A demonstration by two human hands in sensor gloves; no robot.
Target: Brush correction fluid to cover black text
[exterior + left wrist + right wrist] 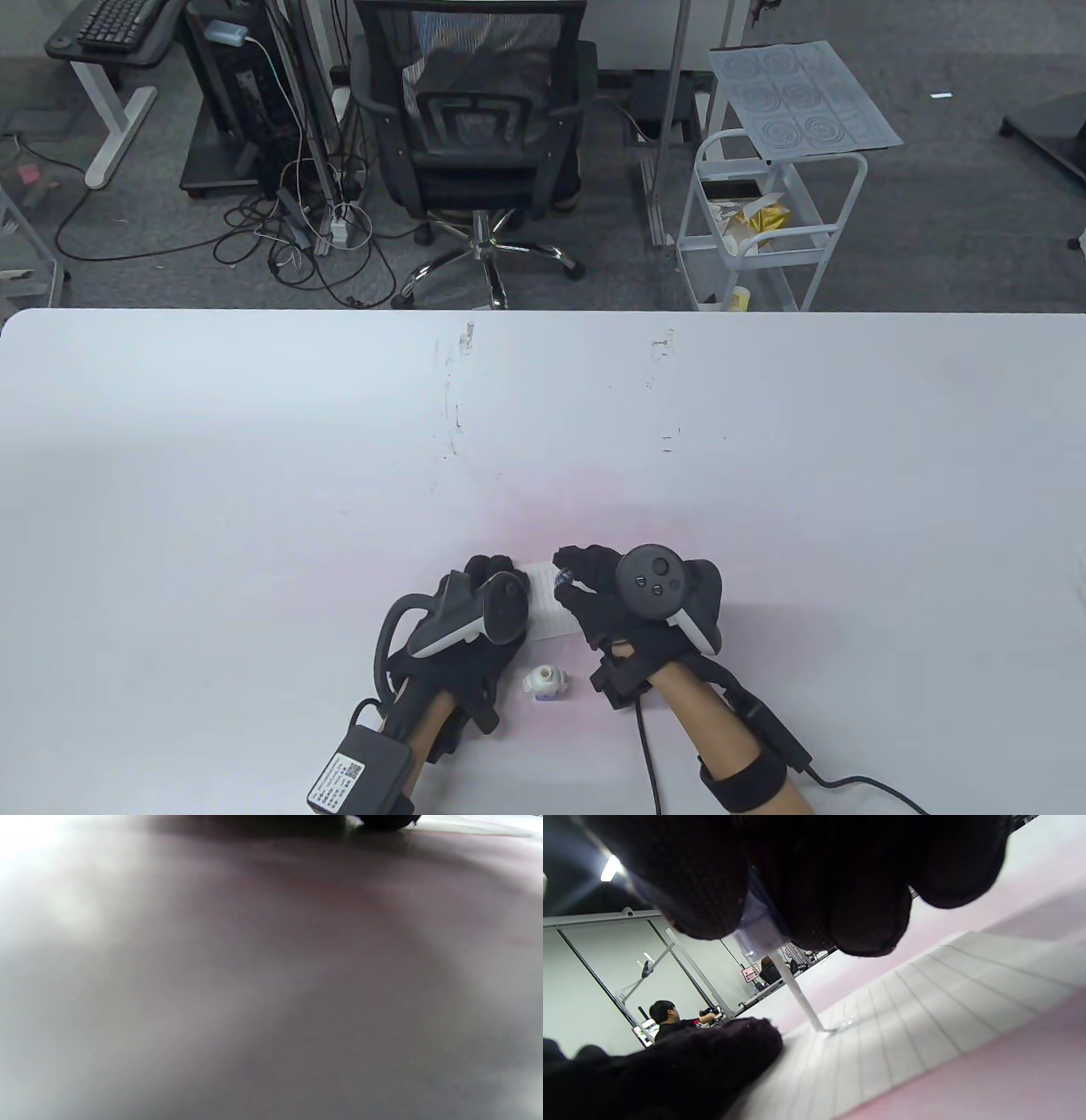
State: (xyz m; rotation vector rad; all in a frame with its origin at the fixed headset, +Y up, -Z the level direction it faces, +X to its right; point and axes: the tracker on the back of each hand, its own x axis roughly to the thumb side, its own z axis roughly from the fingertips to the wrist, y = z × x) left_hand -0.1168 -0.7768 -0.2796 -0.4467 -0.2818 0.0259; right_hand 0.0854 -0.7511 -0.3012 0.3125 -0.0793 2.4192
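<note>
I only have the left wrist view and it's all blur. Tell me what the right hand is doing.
Observer: The right hand holds the brush applicator, its tip touching the lined paper.
Operator: Give me the left hand.
Observer: The left hand rests on the paper's left edge.
Operator: Locate the bottle.
Observer: The correction fluid bottle lies on the table, near the paper's front edge, between the wrists; neither hand touches it.

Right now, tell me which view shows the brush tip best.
The right wrist view: the brush tip touches the lined paper, its cap pinched by the right hand. The table view hides it behind fingers; the left wrist view shows only blur.
</note>
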